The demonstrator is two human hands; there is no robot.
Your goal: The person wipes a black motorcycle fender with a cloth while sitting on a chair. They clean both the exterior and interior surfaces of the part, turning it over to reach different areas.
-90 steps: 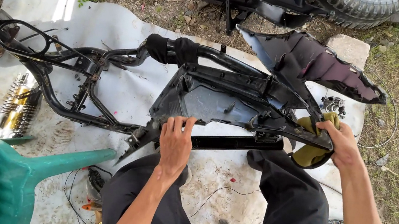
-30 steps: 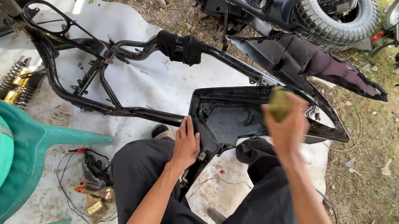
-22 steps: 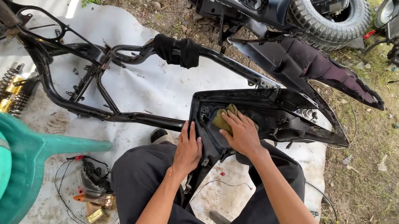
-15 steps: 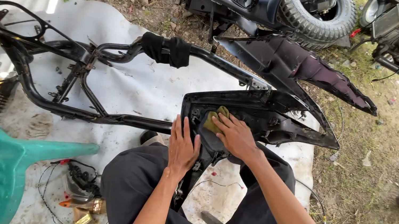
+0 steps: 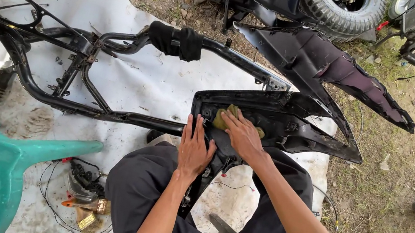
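The right hand point(image 5: 241, 133) lies flat, fingers together, pressing a yellow-green rag point(image 5: 230, 117) – mostly hidden beneath it – into a black plastic body panel point(image 5: 296, 123) across the lap. The left hand point(image 5: 196, 148), fingers spread, empty, braces the panel's near edge – motorcycle frame point(image 5: 80, 106) beside.

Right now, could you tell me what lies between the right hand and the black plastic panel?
In the head view, a yellowish rag lies under the right hand, pressed onto the black plastic panel.
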